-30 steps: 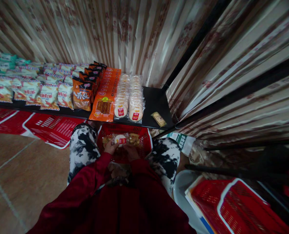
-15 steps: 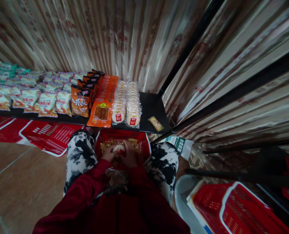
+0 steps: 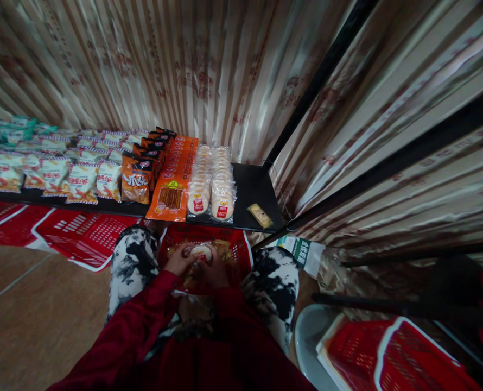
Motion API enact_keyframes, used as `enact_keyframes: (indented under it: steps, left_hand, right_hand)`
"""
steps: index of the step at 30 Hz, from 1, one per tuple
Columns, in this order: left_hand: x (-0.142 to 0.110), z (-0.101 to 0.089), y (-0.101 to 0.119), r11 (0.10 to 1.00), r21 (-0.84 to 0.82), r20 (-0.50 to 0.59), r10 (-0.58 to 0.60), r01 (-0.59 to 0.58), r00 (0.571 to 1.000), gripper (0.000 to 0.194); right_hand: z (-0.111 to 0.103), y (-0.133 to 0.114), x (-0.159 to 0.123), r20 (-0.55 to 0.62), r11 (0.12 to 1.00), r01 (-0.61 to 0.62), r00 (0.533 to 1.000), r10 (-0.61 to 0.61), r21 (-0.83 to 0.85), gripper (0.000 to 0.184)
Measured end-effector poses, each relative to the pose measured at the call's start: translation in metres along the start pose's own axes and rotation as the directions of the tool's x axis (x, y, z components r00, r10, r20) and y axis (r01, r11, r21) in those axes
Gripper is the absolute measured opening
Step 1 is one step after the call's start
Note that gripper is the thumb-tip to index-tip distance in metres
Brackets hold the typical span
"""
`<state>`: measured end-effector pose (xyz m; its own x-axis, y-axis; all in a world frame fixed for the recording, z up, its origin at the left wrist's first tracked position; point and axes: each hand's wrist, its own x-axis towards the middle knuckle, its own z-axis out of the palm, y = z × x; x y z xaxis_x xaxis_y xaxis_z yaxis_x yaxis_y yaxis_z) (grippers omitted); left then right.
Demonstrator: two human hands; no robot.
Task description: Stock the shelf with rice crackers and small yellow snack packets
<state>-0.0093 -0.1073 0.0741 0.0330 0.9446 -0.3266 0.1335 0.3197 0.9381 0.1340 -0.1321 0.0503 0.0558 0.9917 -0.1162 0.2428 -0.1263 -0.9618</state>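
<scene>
**Both hands on a bun pack over the basket**

The left hand (image 3: 179,259) and right hand (image 3: 210,270) together grip a wrapped bun (image 3: 201,252), held just above the red basket (image 3: 241,247) between the knees. On the shelf (image 3: 254,187) beyond, two rows of buns (image 3: 215,182) lie beside orange packs (image 3: 174,176).

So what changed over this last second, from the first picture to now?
Both hands, left hand and right hand, kept hold of the round wrapped cake. They dipped it toward the red basket half a second ago, then raised it slightly. The shelf, its two cake rows and the lone yellow packet stayed put.
</scene>
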Motion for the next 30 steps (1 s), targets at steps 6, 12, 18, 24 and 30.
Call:
enact_keyframes:
  steps: [6, 12, 18, 24, 30]
  left_hand:
    - [-0.006, 0.0, 0.013, 0.987, -0.15, 0.037, -0.05, 0.055, 0.998, 0.044]
    - [-0.007, 0.001, 0.038, 0.993, -0.113, -0.073, 0.038, -0.047, 0.997, 0.04]
    - [0.006, 0.0, 0.048, 0.985, -0.034, -0.186, 0.161, -0.17, 0.969, 0.042]
    - [0.02, -0.003, 0.056, 0.963, 0.114, -0.25, 0.267, -0.245, 0.931, 0.035]
    - [0.026, -0.002, 0.07, 0.939, 0.237, -0.273, 0.31, -0.249, 0.911, 0.028]
  right_hand:
    - [0.001, -0.025, 0.012, -0.059, 0.995, 0.0, 0.998, 0.006, 0.103, 0.046]
    - [-0.003, -0.054, 0.025, -0.09, 0.996, 0.086, 0.992, -0.084, 0.018, 0.048]
    - [-0.007, -0.074, 0.028, -0.158, 0.965, 0.196, 0.962, -0.224, -0.173, 0.054]
    - [-0.006, -0.078, 0.025, -0.169, 0.879, 0.305, 0.907, -0.385, -0.366, 0.056]
    - [-0.006, -0.083, 0.026, -0.131, 0.784, 0.4, 0.849, -0.513, -0.474, 0.049]
